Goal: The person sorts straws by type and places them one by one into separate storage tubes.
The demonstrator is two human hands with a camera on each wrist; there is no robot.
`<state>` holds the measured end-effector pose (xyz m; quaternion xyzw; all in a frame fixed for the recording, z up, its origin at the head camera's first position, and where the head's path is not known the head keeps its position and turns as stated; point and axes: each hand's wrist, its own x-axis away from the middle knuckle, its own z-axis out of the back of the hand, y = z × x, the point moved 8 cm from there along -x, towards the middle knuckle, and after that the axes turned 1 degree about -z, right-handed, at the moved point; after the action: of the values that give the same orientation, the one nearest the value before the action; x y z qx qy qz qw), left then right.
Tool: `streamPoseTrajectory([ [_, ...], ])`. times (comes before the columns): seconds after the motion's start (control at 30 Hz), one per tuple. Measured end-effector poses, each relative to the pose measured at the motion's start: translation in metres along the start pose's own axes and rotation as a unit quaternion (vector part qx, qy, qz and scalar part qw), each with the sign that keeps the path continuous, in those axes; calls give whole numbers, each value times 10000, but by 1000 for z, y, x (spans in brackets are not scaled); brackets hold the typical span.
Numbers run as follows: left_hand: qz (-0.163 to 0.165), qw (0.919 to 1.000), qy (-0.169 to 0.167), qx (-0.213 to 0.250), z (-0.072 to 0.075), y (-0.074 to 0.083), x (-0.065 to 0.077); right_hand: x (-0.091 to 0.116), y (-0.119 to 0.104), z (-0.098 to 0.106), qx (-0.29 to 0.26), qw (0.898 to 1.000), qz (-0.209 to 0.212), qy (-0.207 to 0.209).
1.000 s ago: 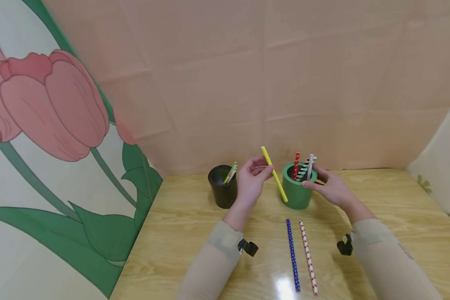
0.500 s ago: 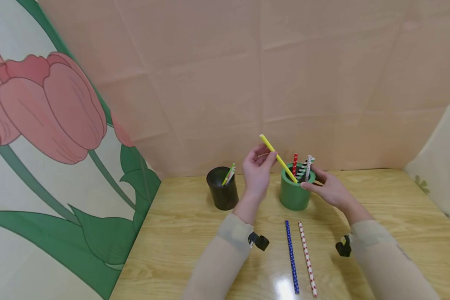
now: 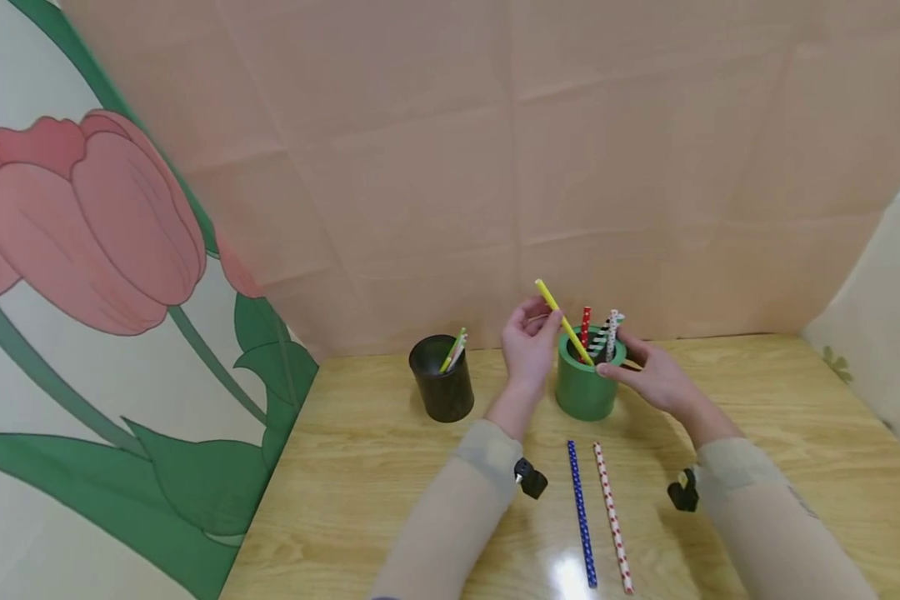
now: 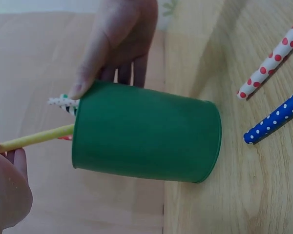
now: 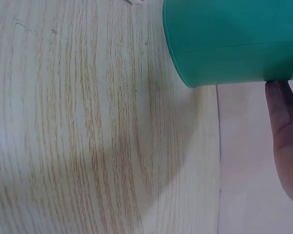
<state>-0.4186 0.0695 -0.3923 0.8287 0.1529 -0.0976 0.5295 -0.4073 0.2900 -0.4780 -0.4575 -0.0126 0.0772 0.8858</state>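
My left hand pinches a yellow paper straw near its upper part. The straw tilts, its lower end inside the mouth of a green cup, as the left wrist view also shows. My right hand holds this cup at its right side, thumb at the rim and fingers behind. Upright on the table, the cup contains a red dotted straw, a black-striped straw and a white speckled straw. The right wrist view shows fingers against the cup wall.
A black cup with thin green and white straws stands to the left. In front of the green cup lie a blue dotted straw and a white straw with red dots. A pinkish cloth hangs behind the table.
My left hand has moved right, bringing the yellow straw from beside the green cup up over its rim and into its mouth. The right hand has kept its hold on the cup.
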Motion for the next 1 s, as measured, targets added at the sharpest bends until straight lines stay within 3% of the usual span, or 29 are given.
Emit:
streamPoseTrajectory([
  [0.3,83,9969,148,-772,-6,-18,-5,-1,-2,0,-9,10000,-37,-1],
  [0.63,350,9844,-172,-1716,-12,-29,-1,-3,-3,-6,-86,9999,-67,-42],
  [1.0,219,9791,-154,-2018,-3,-37,-7,-6,-3,-9,-156,9999,-21,-64],
])
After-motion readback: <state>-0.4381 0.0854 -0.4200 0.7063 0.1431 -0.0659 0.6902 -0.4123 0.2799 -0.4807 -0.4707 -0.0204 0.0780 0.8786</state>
